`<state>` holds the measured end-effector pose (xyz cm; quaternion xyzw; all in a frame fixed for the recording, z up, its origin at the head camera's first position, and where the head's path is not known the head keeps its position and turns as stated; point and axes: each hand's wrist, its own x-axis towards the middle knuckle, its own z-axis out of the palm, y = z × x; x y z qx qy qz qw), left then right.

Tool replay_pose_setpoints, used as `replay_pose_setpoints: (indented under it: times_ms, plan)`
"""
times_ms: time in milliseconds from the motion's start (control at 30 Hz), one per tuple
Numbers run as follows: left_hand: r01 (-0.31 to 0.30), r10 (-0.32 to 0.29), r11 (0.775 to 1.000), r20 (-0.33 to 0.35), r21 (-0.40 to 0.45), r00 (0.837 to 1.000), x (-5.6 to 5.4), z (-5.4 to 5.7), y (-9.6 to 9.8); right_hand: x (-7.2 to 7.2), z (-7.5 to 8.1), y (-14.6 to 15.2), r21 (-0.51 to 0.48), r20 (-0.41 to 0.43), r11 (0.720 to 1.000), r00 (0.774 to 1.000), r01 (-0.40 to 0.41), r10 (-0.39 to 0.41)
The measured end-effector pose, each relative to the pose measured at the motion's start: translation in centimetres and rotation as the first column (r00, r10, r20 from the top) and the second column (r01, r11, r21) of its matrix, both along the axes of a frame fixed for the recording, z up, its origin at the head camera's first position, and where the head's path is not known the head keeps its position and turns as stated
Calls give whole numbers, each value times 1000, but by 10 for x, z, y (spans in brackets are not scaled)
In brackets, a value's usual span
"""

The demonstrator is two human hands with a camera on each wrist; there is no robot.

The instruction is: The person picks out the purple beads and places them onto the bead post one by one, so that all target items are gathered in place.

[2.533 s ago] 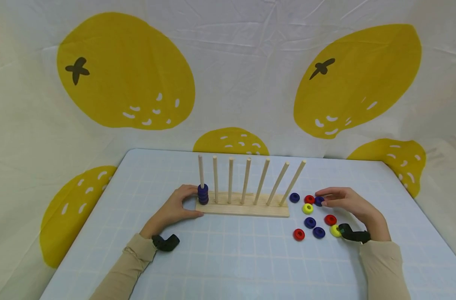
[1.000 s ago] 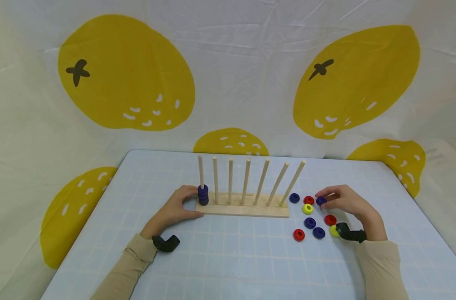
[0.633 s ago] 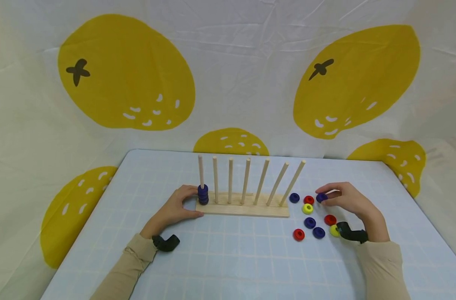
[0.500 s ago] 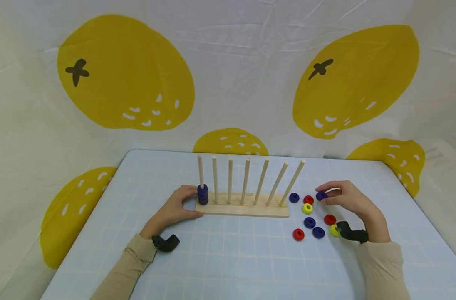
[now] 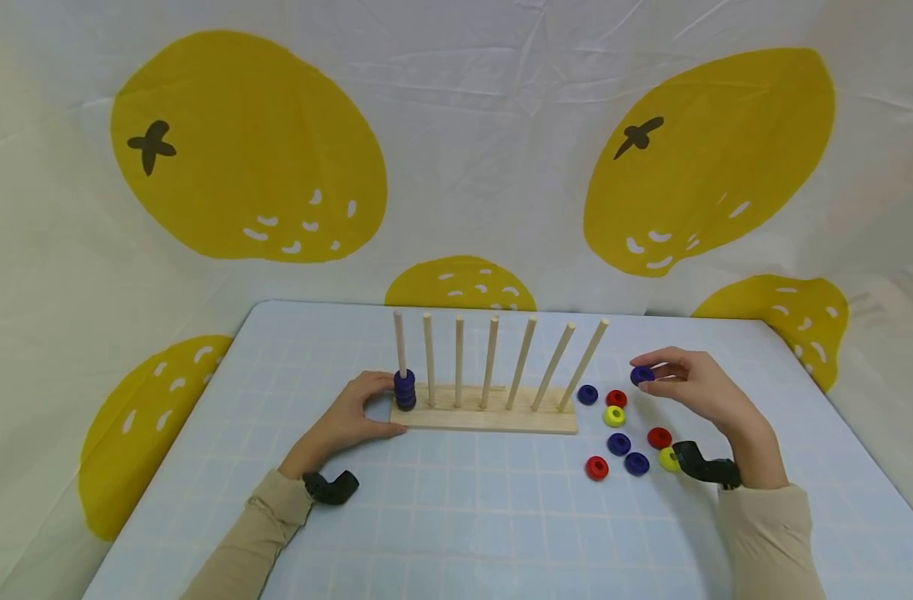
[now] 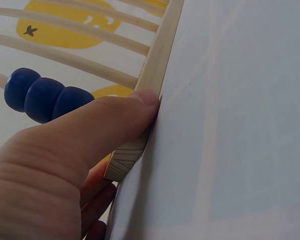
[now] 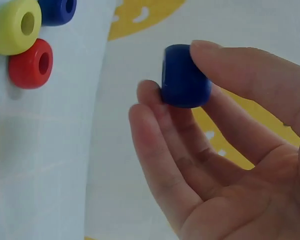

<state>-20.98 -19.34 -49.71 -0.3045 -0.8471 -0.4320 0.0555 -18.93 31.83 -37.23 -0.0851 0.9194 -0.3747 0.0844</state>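
Note:
A wooden peg stand with several upright pegs sits mid-table. Three blue beads are stacked on its leftmost peg. My left hand grips the left end of the base, thumb along the front edge and fingers partly hidden behind. To the right of the stand, my right hand holds up a blue bead, pinched between thumb and fingertips. The bead's hole faces sideways in the right wrist view, and the other fingers are loosely bent beneath it.
Several loose beads lie right of the stand: a red bead, a yellow bead, a blue bead and others. One yellow bead is partly covered by the right wrist camera. A lemon-print cloth hangs behind the table.
My right hand has taken hold of the blue bead among the loose ones and raised it off the table. My left hand and the peg stand have stayed in place.

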Motion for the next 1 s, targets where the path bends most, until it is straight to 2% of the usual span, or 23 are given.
replay_pose_setpoints:
  times_ms: [267, 467, 800, 1000]
  plan:
    - [3, -3, 1000, -4, 8, 1000, 0, -1, 0, 3, 8, -8, -22, -96, 1000, 995, 22, -24]
    - [2, -2, 1000, 3, 6, 1000, 0, -1, -1, 7, 13, -15, -58, -163, 996, 984, 70, -79]
    - [-3, 3, 1000, 13, -1, 1000, 0, 0, -1, 12, 18, -26, -178, -270, 982, 956, 69, -116]
    - [-1, 1, 1000, 10, -2, 1000, 0, 0, -1, 17, 23, -31, -269, -312, 960, 935, 81, -166]
